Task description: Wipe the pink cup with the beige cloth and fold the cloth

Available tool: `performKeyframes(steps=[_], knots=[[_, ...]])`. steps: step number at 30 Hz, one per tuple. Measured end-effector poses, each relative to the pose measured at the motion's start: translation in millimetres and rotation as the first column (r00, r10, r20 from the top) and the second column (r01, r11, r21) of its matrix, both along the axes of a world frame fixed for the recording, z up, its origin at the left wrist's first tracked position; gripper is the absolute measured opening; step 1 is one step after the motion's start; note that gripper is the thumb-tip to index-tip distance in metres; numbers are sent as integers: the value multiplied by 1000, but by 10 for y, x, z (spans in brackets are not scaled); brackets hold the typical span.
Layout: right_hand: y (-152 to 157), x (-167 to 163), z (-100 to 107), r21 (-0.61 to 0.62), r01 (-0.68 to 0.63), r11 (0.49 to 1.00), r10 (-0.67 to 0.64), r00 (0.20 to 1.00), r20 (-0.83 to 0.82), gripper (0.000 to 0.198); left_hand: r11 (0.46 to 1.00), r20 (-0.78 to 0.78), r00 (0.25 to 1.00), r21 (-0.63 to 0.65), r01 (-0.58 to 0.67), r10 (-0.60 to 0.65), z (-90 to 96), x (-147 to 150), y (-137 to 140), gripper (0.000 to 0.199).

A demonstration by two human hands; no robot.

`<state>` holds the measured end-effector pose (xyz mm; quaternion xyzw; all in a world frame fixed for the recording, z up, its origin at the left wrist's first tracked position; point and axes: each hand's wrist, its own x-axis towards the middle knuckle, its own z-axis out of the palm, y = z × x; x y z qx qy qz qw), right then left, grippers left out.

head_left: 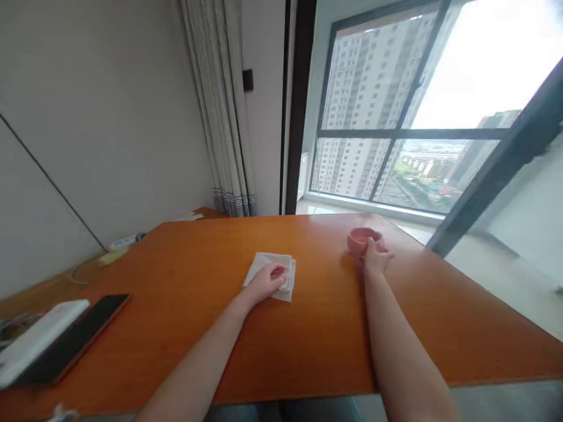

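Orange-brown wooden table [185,258]: folded white sheet [269,259] near middle, dark flat device [81,334] at left (white slab [41,334] alongside).

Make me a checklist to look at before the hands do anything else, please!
1. Right hand has the pink bowl: ok, it grips the side nearest the person.
2. Bowl touching the table: cannot tell, the gap or contact underneath isn't clear.
3. Left hand at the white napkin: ok, it is over it.
4. Left fingers pinching the napkin: cannot tell, they look curled, but a grip isn't clear.
5. Napkin edges lined up: not ok, the layers are a bit uneven on the right.
6. Black phone out of the way: ok, it lies at the left, apart from both hands.
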<state>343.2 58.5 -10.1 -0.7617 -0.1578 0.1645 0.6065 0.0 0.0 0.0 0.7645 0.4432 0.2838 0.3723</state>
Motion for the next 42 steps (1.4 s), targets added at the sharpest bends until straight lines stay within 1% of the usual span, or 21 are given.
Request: performKeyframes(steps=[1, 3, 5, 6, 10, 12, 14, 17, 19, 24, 27, 30, 35, 37, 40, 42], knots=[[-6, -1, -9, -5, 3, 1000, -3, 1000, 5, 67, 996, -44, 997, 62, 66, -64, 34, -16, -31, 40], [-17, -6, -21, -14, -2, 1000, 2, 1000, 9, 67, 974, -118, 981, 152, 169, -152, 93, -41, -83, 42], [-25, -21, -17, -22, -21, 1000, 21, 1000, 6, 67, 952, -162, 967, 204, 227, -196, 128, -51, -112, 44], [-29, -32, -9, -25, -36, 999, 36, 999, -2, 68, 947, -168, 965, 217, 236, -202, 135, -52, -117, 45], [-45, -73, 47, -28, -86, 996, 85, 994, -64, 73, 947, -164, 968, 230, 225, -190, 127, -55, -111, 38], [-52, -72, 75, -59, -99, 993, 94, 992, -80, 76, 948, -163, 970, 234, 218, -183, 123, -60, -111, 36], [-56, -55, 94, -146, -117, 982, 111, 992, -52, 75, 946, -167, 969, 243, 217, -180, 126, -63, -119, 35], [-53, -23, 106, -312, -104, 944, 138, 986, 89, 67, 936, -178, 964, 260, 238, -196, 139, -59, -133, 31], [-49, -14, 106, -364, -80, 928, 147, 976, 160, 62, 929, -187, 960, 268, 256, -210, 145, -53, -137, 29], [-47, -30, 107, -402, -85, 912, 186, 958, 219, 50, 933, -185, 958, 248, 262, -220, 140, -52, -135, 30], [-55, -32, 120, -411, -117, 904, 237, 937, 255, 46, 932, -182, 954, 231, 279, -240, 147, -59, -132, 35], [-73, -26, 132, -405, -148, 902, 279, 916, 287, 44, 926, -200, 949, 243, 288, -242, 177, -68, -131, 35], [-87, -7, 125, -412, -117, 904, 254, 921, 296, 45, 936, -269, 956, 290, 199, -120, 221, -98, -130, 30], [-90, 4, 121, -420, -112, 901, 247, 927, 282, 45, 938, -282, 955, 296, 181, -95, 216, -110, -126, 25], [-130, -19, 165, -437, -126, 891, 257, 932, 255, 48, 945, -261, 962, 286, 160, -84, 182, -115, -107, 21], [-192, -104, 259, -422, -92, 902, 232, 927, 294, 57, 957, -203, 977, 268, 114, -60, 151, -107, -82, 21]])
